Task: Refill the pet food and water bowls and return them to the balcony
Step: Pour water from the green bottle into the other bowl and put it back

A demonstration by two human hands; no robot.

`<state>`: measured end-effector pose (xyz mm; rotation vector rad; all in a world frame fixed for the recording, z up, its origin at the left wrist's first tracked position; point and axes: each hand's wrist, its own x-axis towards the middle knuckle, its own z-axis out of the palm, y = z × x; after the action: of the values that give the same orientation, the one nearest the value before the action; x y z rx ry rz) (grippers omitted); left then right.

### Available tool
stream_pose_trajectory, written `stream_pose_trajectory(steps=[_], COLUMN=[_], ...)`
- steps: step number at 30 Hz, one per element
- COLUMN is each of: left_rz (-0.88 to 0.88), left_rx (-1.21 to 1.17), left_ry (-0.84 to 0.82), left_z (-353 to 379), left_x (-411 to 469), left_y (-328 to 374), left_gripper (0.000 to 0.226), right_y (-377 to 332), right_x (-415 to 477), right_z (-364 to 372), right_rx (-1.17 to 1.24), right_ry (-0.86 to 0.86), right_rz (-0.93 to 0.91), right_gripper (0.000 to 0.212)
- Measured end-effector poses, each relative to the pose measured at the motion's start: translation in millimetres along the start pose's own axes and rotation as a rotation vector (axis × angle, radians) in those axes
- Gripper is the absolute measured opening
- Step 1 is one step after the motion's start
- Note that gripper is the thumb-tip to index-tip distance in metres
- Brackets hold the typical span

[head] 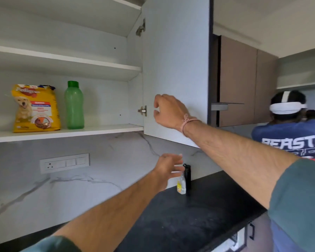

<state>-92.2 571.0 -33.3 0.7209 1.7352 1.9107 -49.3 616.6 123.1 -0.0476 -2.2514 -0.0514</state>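
**Open cupboard, both arms up, food bag on the low shelf**

On the far left, a yellow bag of dog food (35,108) stands on the bottom shelf (98,130) of a white wall cupboard. The bag has a picture of a puppy on the front. Just beside it, on its right, stands a green bottle (74,105) with a green cap. The two stand close but I cannot tell if they touch. The shelf above them (65,60) is bare in the part we can see.

Under the cupboard is a grey marble wall with a white switch plate (64,163) on it.

The left hand (168,169) reaches up below the cupboard, in front of the wall. Its fingers are spread wide and it holds nothing. It looks blurry. It is well below the shelf and well to the right of the food bag.

Right behind that hand, on the black counter (198,215), stand a small clear bottle with a yellow label (181,185) and a tall black bottle (187,177). They are next to each other by the wall.

The cupboard door (176,60) is swung open. The right hand (170,111) is up in front of the door, near its hinge side. The fingers are curled in, with a small gap between thumb and fingers, and it holds nothing. A pink thread (186,122) is tied on the wrist.

Past the door are brown cupboards (244,79). On the far right, another person in a blue shirt (289,140) stands with their back to us, with a white band on their head.
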Motion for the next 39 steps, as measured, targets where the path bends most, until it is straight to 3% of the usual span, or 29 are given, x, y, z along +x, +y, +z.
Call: stream_pose_trajectory(steps=[4, 7, 11, 15, 23, 27, 32, 36, 39], left_rz=[-0.09, -0.121, -0.104, -0.046, 0.192, 0.283, 0.373, 0.275, 0.219], left_rx=[-0.378, -0.63, -0.69, -0.674, -0.385, -0.05, 0.494, 0.616, 0.653], left_ry=[-0.163, -0.099, -0.006, 0.027, 0.124, 0.359, 0.845, 0.941, 0.984], left_z=[69.3, 93.9, 105.4, 97.1, 27.6, -14.5, -71.6, -120.5, -158.5], left_x=[11.5, 22.3, 24.4, 14.1, -17.9, -41.8, -69.7, -73.7, -70.3], left_y=[18.8, 34.0, 34.1, 31.1, 18.1, 17.0, 22.8, 30.6, 37.2], left_gripper=[0.025, 0.015, 0.015, 0.019, 0.028, 0.039, 0.026, 0.027, 0.03], right_y=[58.0, 97.4, 124.8, 119.8, 50.8, 21.0, -14.4, -44.1, -67.5], right_x=[-23.5, -38.6, -50.4, -52.0, -39.5, -36.5, -36.6, -21.6, -8.4], right_z=[-31.7, -36.3, -26.3, -7.2, 30.5, 50.0, 80.7, 121.9, 143.7], right_rx=[-0.309, -0.443, -0.383, -0.131, 0.415, 0.682, 0.707, 0.566, 0.459], right_ry=[0.104, 0.168, 0.166, 0.23, 0.397, 0.219, 0.106, -0.101, -0.161], right_rz=[-0.03, -0.078, -0.064, -0.139, -0.211, -0.213, -0.277, -0.363, -0.366], right_gripper=[0.027, 0.039, 0.053, 0.066, 0.09, 0.078, 0.053, 0.078, 0.088])
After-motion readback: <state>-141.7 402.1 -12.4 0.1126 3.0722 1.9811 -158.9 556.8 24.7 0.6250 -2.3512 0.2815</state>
